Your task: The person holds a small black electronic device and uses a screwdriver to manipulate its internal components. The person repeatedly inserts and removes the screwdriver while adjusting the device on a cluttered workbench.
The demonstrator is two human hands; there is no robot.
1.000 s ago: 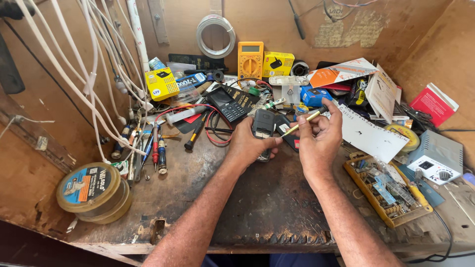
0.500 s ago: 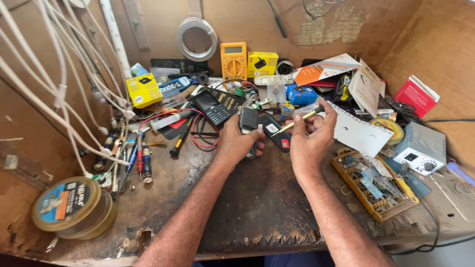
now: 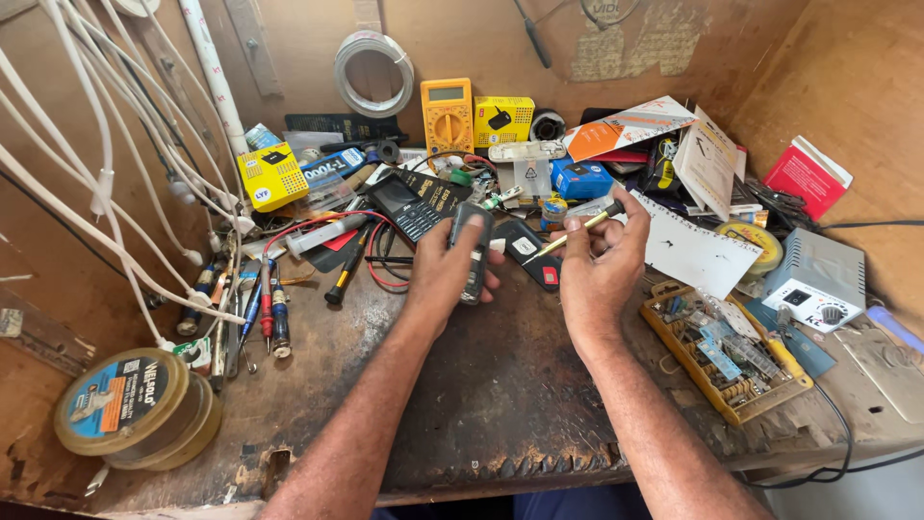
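Observation:
My left hand [image 3: 445, 273] grips a small dark phone body [image 3: 473, 248] edge-on above the worn workbench [image 3: 481, 404]. My right hand [image 3: 601, 265] pinches a thin yellow-handled tool [image 3: 576, 231], its tip pointing left toward the phone. Between the hands, on the bench, lies a black phone cover [image 3: 525, 246] with a small red part beside it. The two hands are a few centimetres apart.
A black keypad phone [image 3: 409, 205], a yellow multimeter [image 3: 447, 116], yellow boxes and a blue box crowd the back. Screwdrivers [image 3: 272, 308] and white cables lie left, a solder reel [image 3: 130, 404] front left. A yellow parts tray [image 3: 717, 351] and white power unit [image 3: 816, 279] sit right.
The view has shifted a little across the bench. My hands keep the same hold; the left hand has turned the phone body more edge-on and the tool stays pointed at it.

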